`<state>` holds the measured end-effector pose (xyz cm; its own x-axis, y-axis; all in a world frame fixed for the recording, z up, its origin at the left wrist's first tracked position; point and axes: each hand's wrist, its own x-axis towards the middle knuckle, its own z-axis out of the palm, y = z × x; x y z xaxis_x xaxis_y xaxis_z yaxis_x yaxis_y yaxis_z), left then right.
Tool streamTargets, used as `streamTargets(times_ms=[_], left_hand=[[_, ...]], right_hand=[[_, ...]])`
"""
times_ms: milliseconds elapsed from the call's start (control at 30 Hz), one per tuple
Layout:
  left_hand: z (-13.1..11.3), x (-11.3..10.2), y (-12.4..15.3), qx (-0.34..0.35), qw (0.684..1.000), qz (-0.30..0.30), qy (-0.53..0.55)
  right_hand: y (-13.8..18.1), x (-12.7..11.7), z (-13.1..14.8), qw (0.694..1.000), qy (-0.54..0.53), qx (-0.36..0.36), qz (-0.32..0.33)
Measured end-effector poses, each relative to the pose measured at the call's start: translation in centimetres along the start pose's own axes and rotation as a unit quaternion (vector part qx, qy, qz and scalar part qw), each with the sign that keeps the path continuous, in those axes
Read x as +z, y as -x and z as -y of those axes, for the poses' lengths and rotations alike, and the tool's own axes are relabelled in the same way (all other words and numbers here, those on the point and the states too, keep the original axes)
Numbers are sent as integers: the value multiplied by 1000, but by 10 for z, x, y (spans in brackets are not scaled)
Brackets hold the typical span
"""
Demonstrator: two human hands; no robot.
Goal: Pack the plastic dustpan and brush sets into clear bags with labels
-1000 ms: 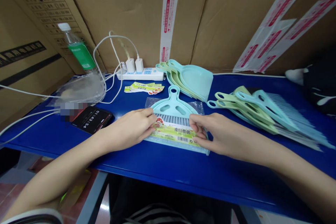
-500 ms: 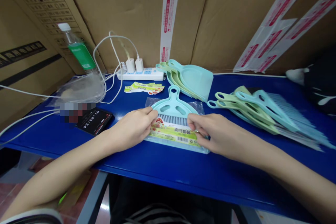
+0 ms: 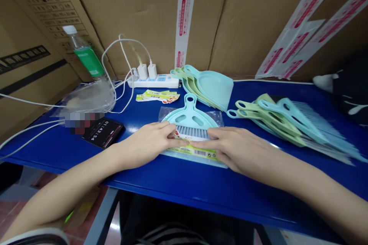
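A light blue brush-and-dustpan set [image 3: 190, 115] lies in a clear plastic bag on the blue table [image 3: 201, 183], with a green and yellow paper label [image 3: 198, 151] across its near end. My left hand [image 3: 149, 143] lies flat on the left part of the label, fingers stretched out towards the middle. My right hand [image 3: 230, 145] lies flat on the right part, and its fingertips meet those of the left hand at the label's centre. Both hands press down on the label and hide most of it.
A stack of blue and green dustpans [image 3: 208, 86] stands behind the set, and a pile of brushes [image 3: 287, 120] lies to the right. More labels [image 3: 157, 96], a power strip [image 3: 153, 81], a phone [image 3: 101, 133], clear bags [image 3: 87, 98] and a bottle [image 3: 84, 55] sit to the left. Cardboard boxes [image 3: 258, 19] wall the back.
Both hands slid inward along the label from its two ends until the fingertips met in the middle. The fingers flattened out. The bagged set stayed in place.
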<state>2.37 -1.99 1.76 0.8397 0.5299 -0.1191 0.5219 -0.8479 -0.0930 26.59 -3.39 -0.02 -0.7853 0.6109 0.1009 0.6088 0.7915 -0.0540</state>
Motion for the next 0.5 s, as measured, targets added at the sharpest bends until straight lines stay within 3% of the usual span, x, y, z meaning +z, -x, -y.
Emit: streamTargets(times_ms=[333,500], left_hand=[[4,-6,6,-36,999,11,-7],[12,-10,11,-41,999,11,-6]], right_hand=[[4,-4,-8,998,30,-49,-22],[9,-13,-13,999,4,-39,17]])
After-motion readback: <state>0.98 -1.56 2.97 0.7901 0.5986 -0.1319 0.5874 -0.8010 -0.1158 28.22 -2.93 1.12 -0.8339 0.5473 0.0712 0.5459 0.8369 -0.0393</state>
